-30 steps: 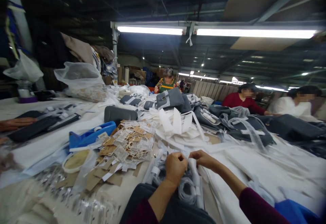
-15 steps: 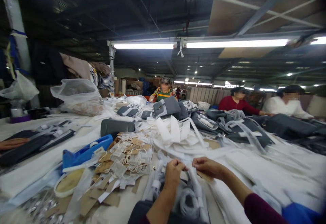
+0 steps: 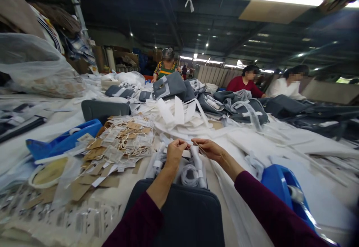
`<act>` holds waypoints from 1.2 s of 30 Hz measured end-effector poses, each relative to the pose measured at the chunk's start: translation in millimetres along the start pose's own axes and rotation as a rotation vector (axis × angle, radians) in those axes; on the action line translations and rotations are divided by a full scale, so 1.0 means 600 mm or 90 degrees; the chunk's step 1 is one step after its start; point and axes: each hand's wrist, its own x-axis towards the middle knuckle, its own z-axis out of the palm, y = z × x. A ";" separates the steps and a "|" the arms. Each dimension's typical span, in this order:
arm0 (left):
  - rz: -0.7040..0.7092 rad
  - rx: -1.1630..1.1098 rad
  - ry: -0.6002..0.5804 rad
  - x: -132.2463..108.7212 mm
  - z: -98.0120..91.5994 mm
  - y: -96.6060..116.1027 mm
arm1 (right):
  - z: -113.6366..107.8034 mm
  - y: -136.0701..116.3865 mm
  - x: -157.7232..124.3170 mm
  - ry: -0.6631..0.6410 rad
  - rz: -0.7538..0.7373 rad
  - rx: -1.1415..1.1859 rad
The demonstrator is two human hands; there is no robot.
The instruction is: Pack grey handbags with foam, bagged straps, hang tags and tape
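In front of me lies a dark grey bag (image 3: 175, 213), its straps wrapped in white material (image 3: 198, 161) beyond its top edge. Above these straps my left hand (image 3: 174, 153) is closed in a pinch. What sits between its fingertips is too small to make out. Close beside it, my right hand (image 3: 210, 149) pinches a thin brown card tag, seen nearly edge-on. The two sets of fingertips almost meet. A coil of clear wrap (image 3: 190, 175) rests among the straps below them.
Left of the bag is a heap of brown tags with white strings (image 3: 126, 138), by a blue tape dispenser (image 3: 64, 140). Another blue dispenser (image 3: 286, 191) stands right. White strips (image 3: 179, 114) and grey bags (image 3: 171, 86) pile up ahead. Co-workers (image 3: 246, 80) are across the table.
The view has tipped down and shifted, bringing more of the bag and the right-hand blue dispenser into sight. Both hands have come closer together, and the brown tag now shows edge-on.
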 end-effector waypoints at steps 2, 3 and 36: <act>0.002 -0.008 0.006 0.000 0.000 -0.001 | 0.006 0.000 -0.005 -0.025 -0.011 0.026; 0.003 -0.012 0.009 0.000 0.000 -0.001 | 0.007 -0.001 -0.007 -0.036 -0.016 0.041; -0.021 -0.084 0.087 0.002 -0.001 -0.002 | 0.047 0.016 0.013 0.173 -0.011 -0.030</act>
